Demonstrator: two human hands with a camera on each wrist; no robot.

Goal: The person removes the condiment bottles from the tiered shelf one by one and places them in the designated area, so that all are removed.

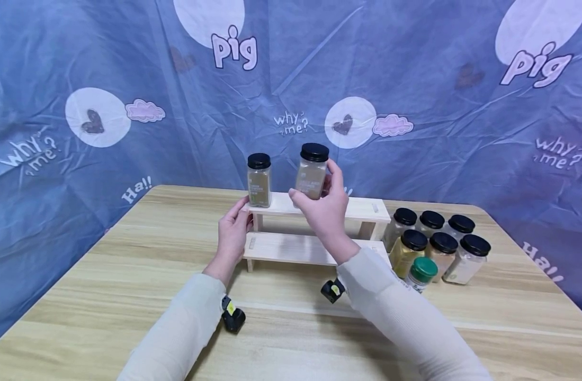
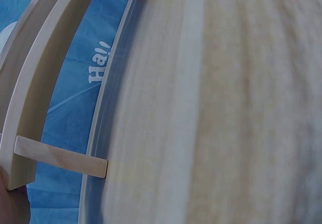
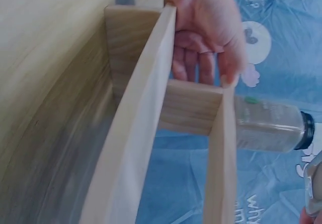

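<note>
My right hand (image 1: 326,211) holds a square spice jar (image 1: 311,177) with a black lid, upright, just above the upper shelf of a two-tier wooden rack (image 1: 291,248). Brownish powder fills this jar. A similar spice jar (image 1: 259,186) stands at the left end of that shelf. My left hand (image 1: 232,233) grips the rack's left end beside it; in the right wrist view its thumb (image 3: 232,65) lies at the upper shelf's end and the fingers curl below. Only a bit of the held jar (image 3: 315,183) enters the right wrist view.
Right of the rack stand several black-lidded spice jars (image 1: 443,243) in a cluster, with a green-capped bottle (image 1: 422,271) in front. The lower shelf is bare. Behind the wooden table (image 1: 128,296) hangs a blue printed cloth (image 1: 200,132).
</note>
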